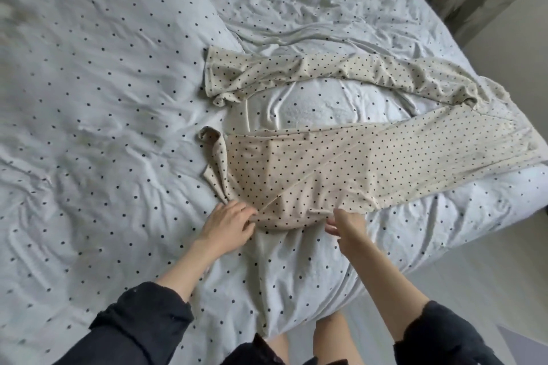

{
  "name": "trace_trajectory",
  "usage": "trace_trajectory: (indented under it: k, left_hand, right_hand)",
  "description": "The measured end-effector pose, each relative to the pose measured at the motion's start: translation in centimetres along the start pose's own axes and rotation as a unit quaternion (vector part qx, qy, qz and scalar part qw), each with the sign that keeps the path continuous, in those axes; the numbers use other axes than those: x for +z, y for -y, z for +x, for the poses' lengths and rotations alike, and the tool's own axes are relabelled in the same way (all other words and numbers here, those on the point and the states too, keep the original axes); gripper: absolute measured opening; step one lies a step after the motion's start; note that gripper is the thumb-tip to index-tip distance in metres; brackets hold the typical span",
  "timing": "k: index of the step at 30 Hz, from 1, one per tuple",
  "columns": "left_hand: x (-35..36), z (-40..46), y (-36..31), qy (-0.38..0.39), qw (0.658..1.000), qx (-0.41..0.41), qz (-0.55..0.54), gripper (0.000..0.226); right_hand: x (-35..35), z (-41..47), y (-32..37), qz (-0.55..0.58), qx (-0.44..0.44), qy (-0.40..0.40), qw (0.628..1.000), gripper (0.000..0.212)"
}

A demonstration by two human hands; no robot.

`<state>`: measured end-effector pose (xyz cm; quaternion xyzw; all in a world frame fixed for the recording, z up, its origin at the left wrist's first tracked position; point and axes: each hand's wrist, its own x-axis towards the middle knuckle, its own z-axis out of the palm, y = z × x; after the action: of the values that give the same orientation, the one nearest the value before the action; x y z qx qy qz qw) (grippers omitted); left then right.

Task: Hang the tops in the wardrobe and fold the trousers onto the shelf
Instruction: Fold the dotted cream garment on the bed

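Cream dotted trousers point(341, 163) lie centre-right on the bed point(89, 127), long axis running from the waist at lower centre toward the right edge, where the left hand point(229, 221) and right hand point(345, 224) each pinch the near hem, equally close.

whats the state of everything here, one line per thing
trousers: cream with dark dots, spread on the bed, not yet folded, the two legs apart, waist end nearest the person
left hand: fingers pinch the waist edge of the trousers
right hand: fingers on the waist edge, grip partly hidden
duvet: white with dark dots, rumpled, covers the bed
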<state>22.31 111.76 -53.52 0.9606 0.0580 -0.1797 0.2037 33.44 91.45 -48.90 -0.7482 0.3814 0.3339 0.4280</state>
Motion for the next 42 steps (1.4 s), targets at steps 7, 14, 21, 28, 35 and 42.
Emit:
trace_trajectory:
  k: [7, 14, 21, 28, 35, 42]
  left_hand:
    - [-3.1, 2.1, 5.6, -0.179, 0.943, -0.206, -0.192, 0.047]
    - [-3.1, 5.3, 6.9, -0.148, 0.880, -0.309, -0.329, 0.036]
    - [-2.5, -0.6, 10.8, -0.168, 0.794, -0.358, -0.461, 0.020]
    - [-2.6, -5.0, 12.5, 0.108, 0.789, -0.256, -0.548, 0.013]
    - [-2.3, -5.1, 11.0, 0.096, 0.833, -0.249, -0.484, 0.044]
    - [0.2, -5.2, 10.0, 0.119, 0.930, -0.234, -0.256, 0.023]
  right_hand:
    - [5.6, -0.3, 4.9, -0.316, -0.358, -0.046, 0.877, 0.019]
    - [14.7, 0.8, 11.8, -0.519, -0.568, -0.019, 0.638, 0.036]
    - [20.1, 0.3, 13.6, -0.634, -0.490, 0.041, 0.596, 0.027]
    - [21.6, 0.5, 14.5, -0.677, -0.423, 0.074, 0.598, 0.054]
    - [22.6, -0.6, 14.0, -0.685, -0.495, 0.096, 0.525, 0.050]
    - [22.6, -0.2, 10.9, -0.604, -0.620, 0.049, 0.498, 0.043]
